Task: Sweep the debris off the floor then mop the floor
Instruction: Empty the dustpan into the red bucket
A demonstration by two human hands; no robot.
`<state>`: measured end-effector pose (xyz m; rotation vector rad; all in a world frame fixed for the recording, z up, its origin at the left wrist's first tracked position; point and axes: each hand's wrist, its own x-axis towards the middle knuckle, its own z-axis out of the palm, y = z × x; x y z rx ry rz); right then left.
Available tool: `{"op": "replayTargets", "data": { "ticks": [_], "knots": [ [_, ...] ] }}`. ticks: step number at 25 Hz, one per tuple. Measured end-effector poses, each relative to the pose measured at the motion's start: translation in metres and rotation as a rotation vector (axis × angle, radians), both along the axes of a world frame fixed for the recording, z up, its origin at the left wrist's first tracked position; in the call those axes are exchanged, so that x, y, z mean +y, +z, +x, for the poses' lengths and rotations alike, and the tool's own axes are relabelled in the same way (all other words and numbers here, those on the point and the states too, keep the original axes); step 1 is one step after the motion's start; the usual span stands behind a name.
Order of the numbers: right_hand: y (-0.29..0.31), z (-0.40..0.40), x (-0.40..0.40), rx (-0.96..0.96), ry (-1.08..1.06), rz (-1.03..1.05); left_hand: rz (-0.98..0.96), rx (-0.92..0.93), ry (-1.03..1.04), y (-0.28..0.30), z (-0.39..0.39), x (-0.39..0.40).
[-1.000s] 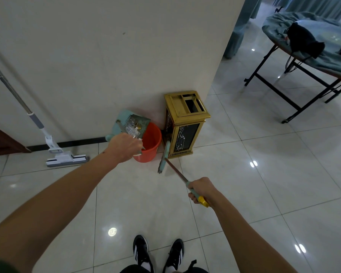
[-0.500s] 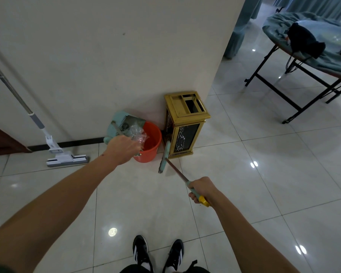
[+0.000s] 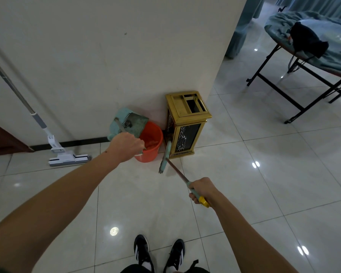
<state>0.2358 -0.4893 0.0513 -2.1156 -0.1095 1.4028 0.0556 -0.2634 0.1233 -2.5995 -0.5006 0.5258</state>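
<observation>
Glossy pale floor tiles (image 3: pixel 138 203) are bouncing ceiling lights all over the place, and a pair of black sneakers (image 3: pixel 159 253) is standing at the near edge; right hand (image 3: pixel 203 189) is clenching the teal-and-yellow grip of the broom (image 3: pixel 177 170), whose head is resting on the floor just beside the gold bin (image 3: pixel 187 123); left hand (image 3: pixel 126 145) is gripping the dustpan (image 3: pixel 130 122) handle, tipping the pan over the orange bucket (image 3: pixel 152 142), which is sitting against the wall (image 3: pixel 106 56); the mop (image 3: pixel 67 156) is leaning on that wall off to the left, well apart from the bucket; further back on the right a folding table (image 3: pixel 303 62) with a teal cloth is holding a black bag (image 3: pixel 305 41); teal curtains (image 3: pixel 242 26) are hanging behind the wall corner.
</observation>
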Motion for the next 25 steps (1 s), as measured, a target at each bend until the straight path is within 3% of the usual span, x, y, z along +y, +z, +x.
{"op": "replayTargets", "data": {
  "ticks": [3,7,12,21,25],
  "knots": [
    [-0.002,0.0,-0.001,0.0,-0.011,0.004,-0.001,-0.032,-0.023,-0.007,-0.004,0.004],
    [-0.004,0.0,-0.003,0.01,-0.02,0.016,-0.079,0.082,-0.052,-0.046,-0.014,-0.02],
    [-0.005,-0.001,-0.004,0.009,-0.021,0.018,-0.048,-0.113,-0.06,-0.023,-0.01,-0.003],
    [-0.003,0.0,-0.004,0.01,-0.004,0.018,-0.074,0.05,-0.048,-0.047,-0.003,-0.02],
    [-0.006,0.0,-0.004,0.008,0.001,0.011,-0.048,0.002,-0.005,-0.028,-0.001,-0.014]
  ]
}}
